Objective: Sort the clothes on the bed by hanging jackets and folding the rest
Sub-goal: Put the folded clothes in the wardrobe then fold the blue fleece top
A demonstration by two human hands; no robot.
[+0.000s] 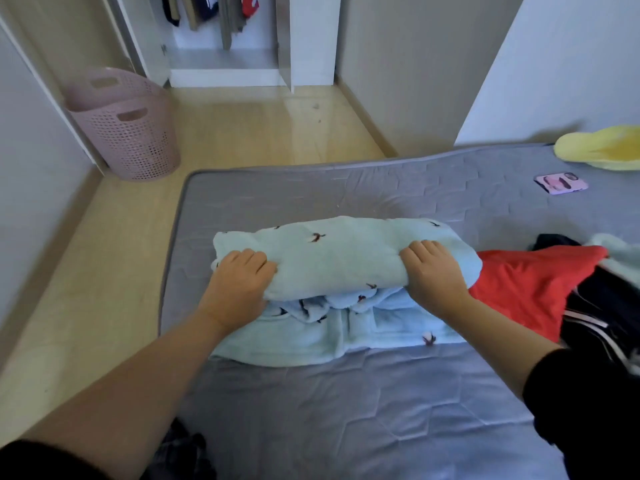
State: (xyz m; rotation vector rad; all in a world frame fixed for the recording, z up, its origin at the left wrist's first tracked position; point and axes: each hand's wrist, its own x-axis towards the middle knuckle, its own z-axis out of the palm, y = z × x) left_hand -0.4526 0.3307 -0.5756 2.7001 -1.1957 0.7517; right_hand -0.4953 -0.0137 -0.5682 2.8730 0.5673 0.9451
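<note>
At the centre of the frame, my left hand [239, 282] and my right hand [433, 275] grip a pale blue fleece garment [339, 258] printed with small dark motifs, which lies across the grey quilted bed [311, 410]. The fingers [249, 259] of both hands curl over the thick upper fold of the fleece, one hand near each end, with the thumbs hidden beneath it. The lower layers of the same garment lie bunched and flat on the bed just below my wrists. Immediately to the right, a red garment [519, 289] touches the fleece and lies partly over a dark garment with white stripes [595, 323] at the right edge of the frame, and a further scrap of pale blue fabric [620, 258] shows above them. At the upper right, on the far part of the bed, a yellow cushion [599, 148] rests near the wall, with a small pink flat object [561, 183] just below it. At the upper left, a pink perforated laundry basket [131, 133] stands on the light wooden floor [242, 133]. At the top of the frame an open wardrobe [221, 64] shows hanging clothes [207, 12]. Black sleeves cover my upper arms at both lower corners.
</note>
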